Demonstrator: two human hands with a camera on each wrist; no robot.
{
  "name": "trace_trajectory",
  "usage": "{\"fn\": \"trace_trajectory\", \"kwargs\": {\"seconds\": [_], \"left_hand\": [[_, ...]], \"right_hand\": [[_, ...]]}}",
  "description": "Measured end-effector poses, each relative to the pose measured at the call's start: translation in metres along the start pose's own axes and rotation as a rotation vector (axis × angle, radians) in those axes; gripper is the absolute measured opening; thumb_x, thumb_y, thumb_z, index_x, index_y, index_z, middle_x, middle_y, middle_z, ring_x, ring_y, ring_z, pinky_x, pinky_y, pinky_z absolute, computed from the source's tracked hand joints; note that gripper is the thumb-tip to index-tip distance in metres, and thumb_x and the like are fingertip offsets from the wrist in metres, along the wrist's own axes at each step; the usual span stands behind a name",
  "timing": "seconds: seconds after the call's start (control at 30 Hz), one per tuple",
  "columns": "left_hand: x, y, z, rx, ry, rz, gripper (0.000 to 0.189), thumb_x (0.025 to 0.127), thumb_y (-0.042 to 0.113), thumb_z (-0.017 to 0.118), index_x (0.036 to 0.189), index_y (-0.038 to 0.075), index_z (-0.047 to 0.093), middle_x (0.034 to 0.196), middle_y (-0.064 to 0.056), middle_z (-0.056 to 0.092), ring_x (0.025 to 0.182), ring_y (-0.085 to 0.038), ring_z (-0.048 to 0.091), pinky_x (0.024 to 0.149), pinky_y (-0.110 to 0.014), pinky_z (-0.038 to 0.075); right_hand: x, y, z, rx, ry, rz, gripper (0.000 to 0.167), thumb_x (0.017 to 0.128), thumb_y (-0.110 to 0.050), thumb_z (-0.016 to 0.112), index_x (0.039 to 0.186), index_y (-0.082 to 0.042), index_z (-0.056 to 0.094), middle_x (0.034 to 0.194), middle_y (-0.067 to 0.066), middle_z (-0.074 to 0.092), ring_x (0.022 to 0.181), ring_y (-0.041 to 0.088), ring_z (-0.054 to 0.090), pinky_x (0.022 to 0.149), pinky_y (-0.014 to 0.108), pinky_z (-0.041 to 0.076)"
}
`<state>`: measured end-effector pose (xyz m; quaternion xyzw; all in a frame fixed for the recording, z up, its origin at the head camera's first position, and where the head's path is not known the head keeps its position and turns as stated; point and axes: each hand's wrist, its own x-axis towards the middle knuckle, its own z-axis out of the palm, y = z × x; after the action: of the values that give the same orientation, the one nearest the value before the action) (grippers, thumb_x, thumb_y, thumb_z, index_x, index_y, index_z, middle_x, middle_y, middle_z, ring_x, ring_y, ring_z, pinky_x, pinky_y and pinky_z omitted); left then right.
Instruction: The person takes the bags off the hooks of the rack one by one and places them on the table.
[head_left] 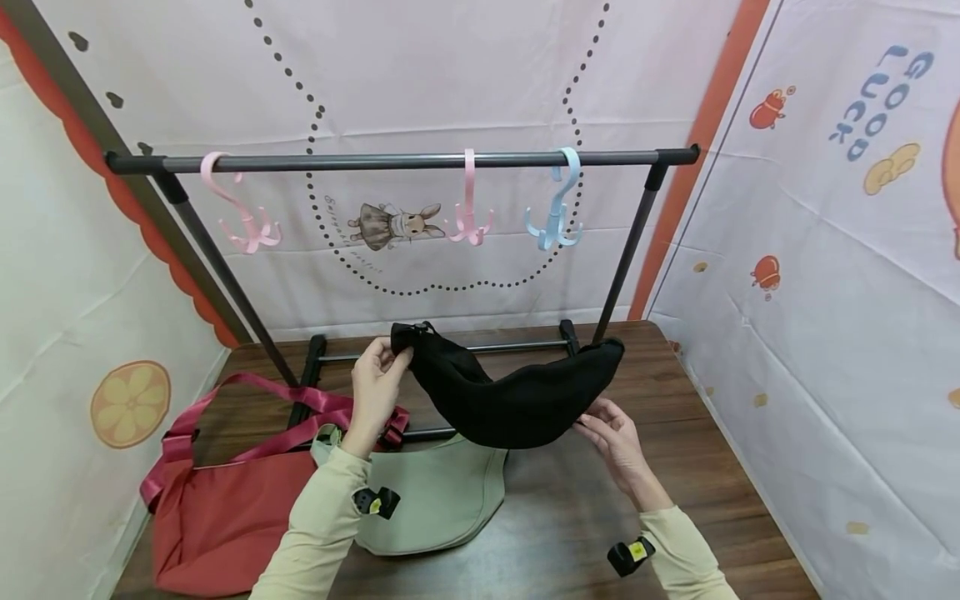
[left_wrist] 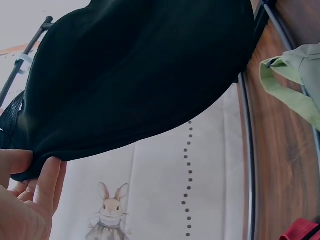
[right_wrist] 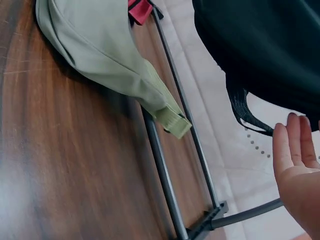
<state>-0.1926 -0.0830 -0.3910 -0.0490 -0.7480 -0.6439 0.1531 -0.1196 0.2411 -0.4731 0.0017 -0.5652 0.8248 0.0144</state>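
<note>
A black crescent-shaped bag (head_left: 517, 404) is held up in front of the rack, above the table. My left hand (head_left: 377, 387) pinches its left end near the zip; thumb and fingers show on the cloth in the left wrist view. At the bag's lower right edge, my right hand (head_left: 618, 446) holds on with its fingertips. In the right wrist view a thin black strap (right_wrist: 242, 107) loops down to those fingers (right_wrist: 295, 142), and the thumb is hidden. Below lies a sage green bag (head_left: 431, 500), with a red bag (head_left: 232, 517) to its left.
A black rack (head_left: 405, 162) stands at the back of the table (head_left: 675, 417). From its bar hang two pink hooks (head_left: 251, 229) and a blue hook (head_left: 555, 221). The red bag's crimson strap (head_left: 258, 383) trails near the rack's left foot. Printed cloth walls (head_left: 465, 67) surround the table.
</note>
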Motion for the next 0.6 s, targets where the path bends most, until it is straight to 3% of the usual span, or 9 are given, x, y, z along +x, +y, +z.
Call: {"fn": "trace_trajectory", "kwargs": {"seconds": [0.23,0.47,0.6], "left_hand": [[-0.007,-0.005,0.008,-0.031,-0.020,-0.041,0.012,0.086,0.005,0.059,0.095,-0.003,0.059,0.094,-0.019,0.066,0.075,0.001,0.060,0.065,-0.013,0.047],[-0.022,0.012,0.023,-0.033,-0.069,-0.076,0.010,0.085,-0.001,0.058,0.093,-0.007,0.058,0.090,-0.023,0.065,0.072,-0.002,0.060,0.061,-0.017,0.049],[-0.027,-0.002,0.038,-0.058,-0.114,-0.087,0.010,0.085,0.001,0.059,0.092,-0.005,0.057,0.089,-0.020,0.066,0.074,-0.004,0.061,0.060,-0.016,0.048]], "right_hand": [[-0.002,0.005,-0.001,-0.014,0.131,0.016,0.011,0.087,0.000,0.056,0.089,-0.010,0.059,0.082,0.001,0.057,0.080,0.012,0.062,0.078,0.027,0.052],[-0.010,0.000,-0.012,0.000,0.177,-0.004,0.015,0.087,0.000,0.055,0.084,-0.014,0.060,0.075,-0.002,0.058,0.069,0.010,0.060,0.069,0.025,0.052],[-0.017,-0.007,-0.024,0.017,0.204,-0.005,0.017,0.088,0.000,0.053,0.083,-0.014,0.061,0.075,-0.003,0.059,0.069,0.008,0.059,0.067,0.024,0.052]]}}
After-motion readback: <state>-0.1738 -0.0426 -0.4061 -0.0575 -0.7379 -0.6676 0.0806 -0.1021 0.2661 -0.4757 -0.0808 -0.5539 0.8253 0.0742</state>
